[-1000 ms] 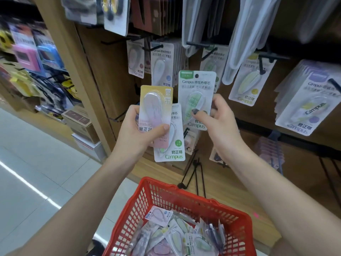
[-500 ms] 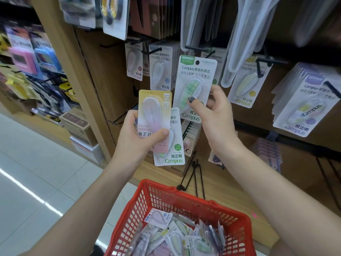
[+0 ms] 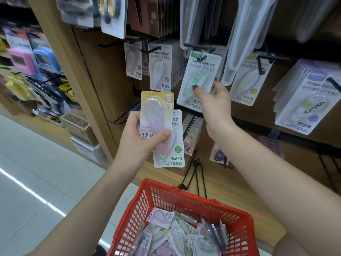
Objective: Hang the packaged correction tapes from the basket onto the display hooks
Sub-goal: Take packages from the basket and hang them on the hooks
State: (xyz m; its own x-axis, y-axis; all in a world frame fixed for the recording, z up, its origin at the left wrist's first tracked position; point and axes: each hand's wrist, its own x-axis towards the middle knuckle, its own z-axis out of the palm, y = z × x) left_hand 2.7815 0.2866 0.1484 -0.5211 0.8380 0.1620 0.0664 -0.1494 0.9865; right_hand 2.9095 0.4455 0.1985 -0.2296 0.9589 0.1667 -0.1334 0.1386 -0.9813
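Facing the display wall point(image 3: 96, 74), we see the red basket point(image 3: 151, 198) low centre, loose correction tape packs point(image 3: 177, 235) piled inside. Left hand point(image 3: 140, 141) grips two packs point(image 3: 156, 124), long axes vertical, front one upside down. Right hand point(image 3: 212, 100) pinches the green pack point(image 3: 198, 80) by its lower edge, tilted, top hole at the black hook point(image 3: 203, 58). Right hand is nearer; whether it's fully threaded, can't tell.
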